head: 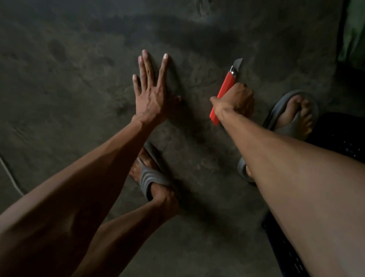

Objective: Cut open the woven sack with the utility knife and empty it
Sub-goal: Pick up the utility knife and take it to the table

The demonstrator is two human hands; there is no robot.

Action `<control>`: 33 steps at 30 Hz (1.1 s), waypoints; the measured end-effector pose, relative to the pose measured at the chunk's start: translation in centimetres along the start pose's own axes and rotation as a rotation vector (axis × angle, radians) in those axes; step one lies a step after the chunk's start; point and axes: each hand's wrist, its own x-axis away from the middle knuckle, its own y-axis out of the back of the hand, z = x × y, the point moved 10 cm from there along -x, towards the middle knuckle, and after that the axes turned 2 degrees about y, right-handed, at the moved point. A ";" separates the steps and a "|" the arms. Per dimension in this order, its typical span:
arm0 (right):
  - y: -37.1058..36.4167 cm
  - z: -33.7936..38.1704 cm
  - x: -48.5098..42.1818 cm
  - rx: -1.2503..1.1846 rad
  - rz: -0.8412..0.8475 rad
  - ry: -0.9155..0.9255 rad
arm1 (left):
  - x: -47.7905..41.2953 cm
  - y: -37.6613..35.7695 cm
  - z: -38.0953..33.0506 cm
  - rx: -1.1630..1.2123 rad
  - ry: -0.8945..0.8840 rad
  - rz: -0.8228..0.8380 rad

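right hand [237, 101] grip: fisted round utility knife [225, 87] | left hand [150, 89] grip: wide, empty

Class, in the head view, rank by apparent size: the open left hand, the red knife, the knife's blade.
1. Left hand, fingers spread, largest.
2. Red knife, partly hidden by the right hand.
3. Blade, smallest.

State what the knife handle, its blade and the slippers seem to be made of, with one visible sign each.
Knife handle: probably plastic, smooth and evenly bright red.
Blade: metal, grey with a pale glint and an angled tip.
Slippers: likely moulded rubber or foam, matte grey with ribbed straps; the dim light leaves this open.
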 end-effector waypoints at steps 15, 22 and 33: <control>15.6 0.2 13.9 -0.014 -0.079 0.085 | 12.2 16.1 -3.4 0.023 -0.030 0.040; 37.7 2.2 33.7 -0.060 -0.168 0.288 | 28.3 37.9 -7.3 0.014 -0.085 0.034; 59.0 3.4 58.2 -0.395 -0.363 0.478 | 49.0 65.8 -10.3 0.151 -0.182 -0.279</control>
